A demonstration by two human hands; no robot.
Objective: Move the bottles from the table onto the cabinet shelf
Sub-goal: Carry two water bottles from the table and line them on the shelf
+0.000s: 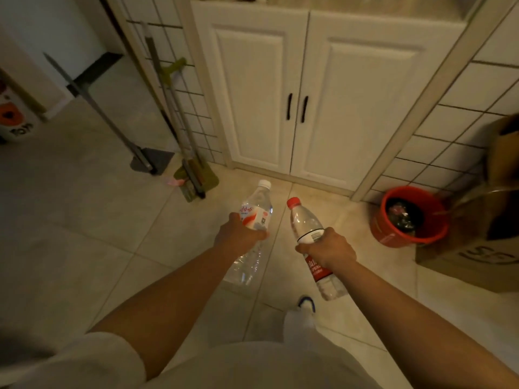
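Head view shows each grip wrapped round a bottle, left hand (238,234) on the white-capped bottle (257,211), right hand (328,248) on the red-capped bottle (304,220), mid-carry; beyond both, the shut cabinet doors (297,108) probably need opening next.

We see two bare forearms reaching up from the bottom of the frame, the left hand (238,234) and the right hand (330,252) near the centre. At lower left we make out a pale, off-white sleeve (92,360) pushed up to about the elbow, soft and loosely creased. Across the bottom centre we see light-coloured trousers (280,363) of a similar cream tone, one leg narrowing towards the middle of the frame. Just above it we note a shoe (306,302), white with a blue trim at the toe. We see no watch, ring or bracelet on either wrist.
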